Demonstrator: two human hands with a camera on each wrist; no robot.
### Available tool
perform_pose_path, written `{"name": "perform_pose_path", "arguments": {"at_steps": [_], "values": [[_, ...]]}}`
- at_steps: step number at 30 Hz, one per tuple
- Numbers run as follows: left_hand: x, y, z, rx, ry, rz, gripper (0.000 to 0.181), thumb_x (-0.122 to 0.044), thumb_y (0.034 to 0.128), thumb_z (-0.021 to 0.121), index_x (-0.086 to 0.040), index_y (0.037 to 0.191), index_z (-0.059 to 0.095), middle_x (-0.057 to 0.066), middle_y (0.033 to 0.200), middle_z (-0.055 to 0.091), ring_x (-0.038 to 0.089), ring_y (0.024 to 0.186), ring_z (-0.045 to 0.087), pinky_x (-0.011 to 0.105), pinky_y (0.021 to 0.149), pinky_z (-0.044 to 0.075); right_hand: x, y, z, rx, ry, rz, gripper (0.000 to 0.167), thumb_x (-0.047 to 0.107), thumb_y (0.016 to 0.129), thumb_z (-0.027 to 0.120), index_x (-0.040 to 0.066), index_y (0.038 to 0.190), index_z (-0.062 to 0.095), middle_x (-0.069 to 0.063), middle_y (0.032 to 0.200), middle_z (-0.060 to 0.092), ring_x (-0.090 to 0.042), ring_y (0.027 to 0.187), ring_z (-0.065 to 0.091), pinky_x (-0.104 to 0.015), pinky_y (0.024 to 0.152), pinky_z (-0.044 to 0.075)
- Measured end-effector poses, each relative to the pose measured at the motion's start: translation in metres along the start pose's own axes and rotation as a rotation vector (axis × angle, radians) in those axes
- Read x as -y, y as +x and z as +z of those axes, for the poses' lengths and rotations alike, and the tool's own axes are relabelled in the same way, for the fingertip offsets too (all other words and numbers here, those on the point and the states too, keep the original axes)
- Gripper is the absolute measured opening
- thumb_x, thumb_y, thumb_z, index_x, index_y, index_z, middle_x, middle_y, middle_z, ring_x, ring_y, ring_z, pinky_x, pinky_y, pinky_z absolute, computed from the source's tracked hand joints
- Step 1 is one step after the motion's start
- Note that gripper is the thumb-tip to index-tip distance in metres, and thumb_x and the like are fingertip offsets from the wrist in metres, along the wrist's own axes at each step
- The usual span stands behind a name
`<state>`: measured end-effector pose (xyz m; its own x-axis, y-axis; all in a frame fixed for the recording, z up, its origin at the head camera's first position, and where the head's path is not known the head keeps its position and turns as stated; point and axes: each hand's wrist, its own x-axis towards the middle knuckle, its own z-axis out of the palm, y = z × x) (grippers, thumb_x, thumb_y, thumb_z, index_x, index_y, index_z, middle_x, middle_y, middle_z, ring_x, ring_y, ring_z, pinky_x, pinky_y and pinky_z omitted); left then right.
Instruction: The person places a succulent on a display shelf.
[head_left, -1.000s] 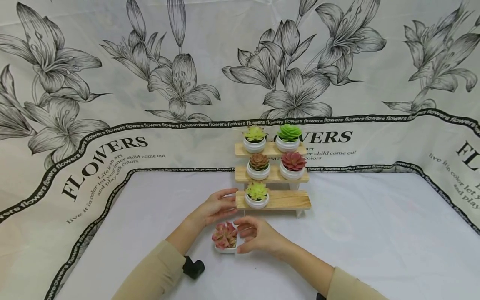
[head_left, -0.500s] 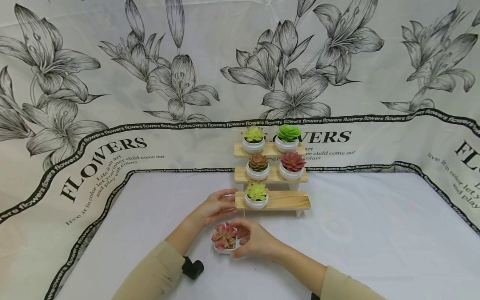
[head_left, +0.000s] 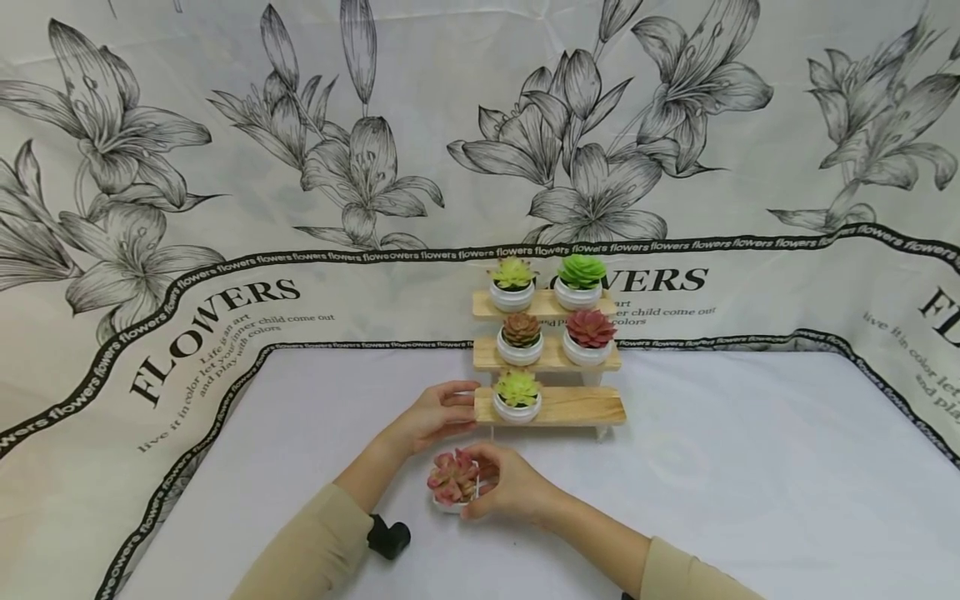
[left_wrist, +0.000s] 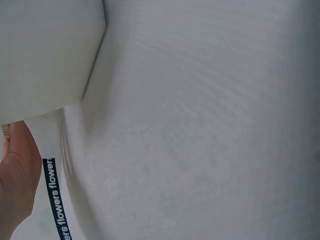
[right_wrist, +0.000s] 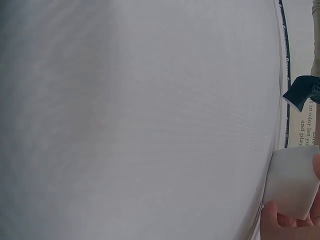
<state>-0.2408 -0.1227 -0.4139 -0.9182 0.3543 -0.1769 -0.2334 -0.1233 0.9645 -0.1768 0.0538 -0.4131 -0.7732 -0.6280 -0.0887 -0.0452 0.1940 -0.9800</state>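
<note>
A pinkish-red artificial succulent in a square white pot (head_left: 453, 479) stands on the white cloth, in front of a three-tier wooden shelf (head_left: 573, 406). My right hand (head_left: 513, 487) holds this pot from its right side, thumb at the front and fingers behind. The right wrist view has the white pot wall (right_wrist: 290, 180) between thumb and fingers. At the left end of the lowest board, my left hand (head_left: 431, 418) touches the wood with extended, slightly bent fingers. Its thumb is hard to make out. The left wrist view catches part of that hand (left_wrist: 20, 175).
Round white pots fill much of the shelf: a yellow-green succulent (head_left: 517, 398) below, brown (head_left: 521, 340) and dark red (head_left: 589, 337) ones midway, yellow-green (head_left: 512, 283) and bright green (head_left: 581, 282) on top. Flower-printed cloth (head_left: 375, 292) rises behind. A black wrist device (head_left: 388, 537) sits by the left sleeve.
My right hand has moved slightly left and its thumb and fingers have closed onto the square pot. My left hand has stayed at the shelf's end. The head view has tilted slightly.
</note>
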Motion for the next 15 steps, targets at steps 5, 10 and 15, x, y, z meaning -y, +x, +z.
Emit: {"name": "perform_pose_path", "arguments": {"at_steps": [5, 10, 15], "values": [[0.001, -0.0003, 0.0009, -0.01, -0.011, -0.005, 0.05, 0.008, 0.0886, 0.052, 0.007, 0.137, 0.037, 0.023, 0.124, 0.051, 0.014, 0.089, 0.06, 0.028, 0.082, 0.053, 0.0011, -0.0021, -0.0002, 0.004, 0.016, 0.014, 0.063, -0.006, 0.063, 0.076, -0.004, 0.121, 0.052, -0.006, 0.1, 0.058, -0.018, 0.092, 0.055, -0.029, 0.08, 0.052], [0.002, -0.0003, 0.0013, -0.013, -0.014, -0.009, 0.05, 0.008, 0.0885, 0.052, 0.007, 0.137, 0.037, 0.02, 0.122, 0.053, 0.013, 0.088, 0.06, 0.027, 0.081, 0.053, 0.0022, -0.004, -0.002, 0.014, 0.0, 0.01, 0.061, -0.006, 0.064, 0.076, -0.003, 0.12, 0.053, -0.005, 0.099, 0.059, -0.019, 0.092, 0.056, -0.028, 0.077, 0.052], [0.0024, -0.0006, 0.002, -0.018, -0.015, -0.004, 0.051, 0.009, 0.0879, 0.052, 0.007, 0.136, 0.037, 0.021, 0.123, 0.052, 0.013, 0.088, 0.06, 0.028, 0.082, 0.053, 0.0028, -0.008, -0.0075, 0.023, -0.015, -0.004, 0.058, -0.004, 0.064, 0.077, -0.002, 0.118, 0.055, -0.004, 0.1, 0.06, -0.017, 0.091, 0.056, -0.027, 0.076, 0.05]]}}
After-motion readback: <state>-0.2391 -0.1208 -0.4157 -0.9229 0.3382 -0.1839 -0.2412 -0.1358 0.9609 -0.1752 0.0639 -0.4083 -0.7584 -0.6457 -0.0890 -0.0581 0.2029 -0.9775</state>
